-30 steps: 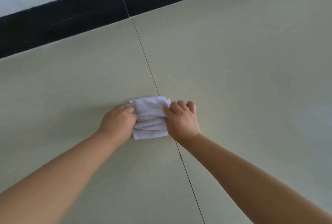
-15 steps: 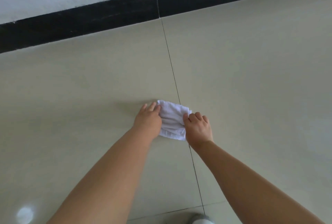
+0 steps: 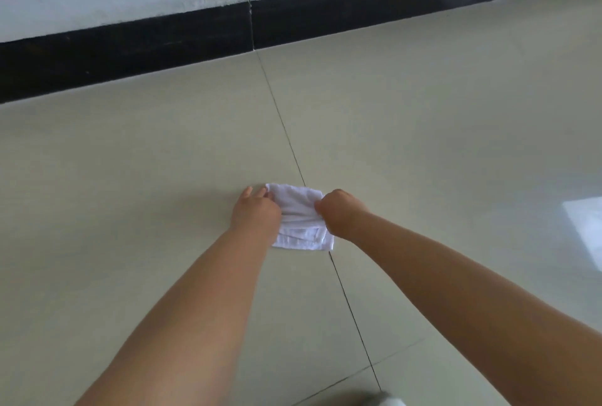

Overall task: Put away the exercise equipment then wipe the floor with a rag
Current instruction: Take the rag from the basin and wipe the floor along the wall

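Hands hold a folded white rag (image 3: 301, 221) on the tiled floor (image 3: 423, 145), left hand (image 3: 255, 211) gripping one edge, right hand (image 3: 337, 213) bunching the other.

1. There is one view only, from a wide-angle camera worn on the person's head; no second view shares any part of the scene.
2. It looks forward and steeply down, along both bare forearms, to where the left hand (image 3: 255, 214) and the right hand (image 3: 338, 215) grip the white rag (image 3: 301, 213) on the floor (image 3: 130, 177).
3. The grip sits near the frame's centre, at arm's reach from the lens.
4. Beyond the grip, the black skirting (image 3: 163, 44) crosses the top on a slant, so the camera is tilted.
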Action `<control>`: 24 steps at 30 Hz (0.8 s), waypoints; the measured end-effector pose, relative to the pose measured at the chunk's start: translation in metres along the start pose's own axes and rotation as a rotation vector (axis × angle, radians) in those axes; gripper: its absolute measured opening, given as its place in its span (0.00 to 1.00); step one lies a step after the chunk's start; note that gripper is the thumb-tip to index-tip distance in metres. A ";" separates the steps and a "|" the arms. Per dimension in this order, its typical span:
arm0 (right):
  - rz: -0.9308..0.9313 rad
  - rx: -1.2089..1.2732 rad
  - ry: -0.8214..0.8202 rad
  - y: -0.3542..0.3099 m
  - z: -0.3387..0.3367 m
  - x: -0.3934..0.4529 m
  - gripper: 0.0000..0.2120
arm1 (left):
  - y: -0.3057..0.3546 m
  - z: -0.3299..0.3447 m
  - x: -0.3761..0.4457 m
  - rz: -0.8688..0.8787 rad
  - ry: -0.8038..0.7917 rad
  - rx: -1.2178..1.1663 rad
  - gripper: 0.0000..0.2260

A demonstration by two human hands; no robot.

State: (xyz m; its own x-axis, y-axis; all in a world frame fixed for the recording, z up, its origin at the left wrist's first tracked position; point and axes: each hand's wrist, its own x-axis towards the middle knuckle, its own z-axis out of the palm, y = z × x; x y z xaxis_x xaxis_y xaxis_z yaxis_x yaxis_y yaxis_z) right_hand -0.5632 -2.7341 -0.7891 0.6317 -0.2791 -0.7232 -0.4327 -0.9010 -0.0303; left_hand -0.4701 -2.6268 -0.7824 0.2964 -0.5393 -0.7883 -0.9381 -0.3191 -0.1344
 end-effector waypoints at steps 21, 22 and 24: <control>-0.043 0.063 0.186 -0.019 0.030 -0.022 0.11 | 0.026 -0.006 -0.007 -0.118 0.003 0.067 0.26; -0.080 0.040 0.195 -0.016 0.028 -0.021 0.11 | 0.026 -0.010 -0.006 -0.125 -0.022 0.086 0.26; -0.168 -0.034 0.207 -0.002 0.031 -0.022 0.11 | 0.034 -0.009 -0.007 -0.066 -0.074 0.166 0.23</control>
State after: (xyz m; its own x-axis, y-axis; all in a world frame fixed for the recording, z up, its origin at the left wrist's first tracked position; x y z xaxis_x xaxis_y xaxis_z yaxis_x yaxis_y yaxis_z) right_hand -0.5959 -2.7163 -0.7943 0.8124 -0.1830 -0.5537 -0.2907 -0.9502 -0.1126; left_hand -0.5027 -2.6412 -0.7764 0.3502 -0.4610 -0.8154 -0.9355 -0.2159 -0.2798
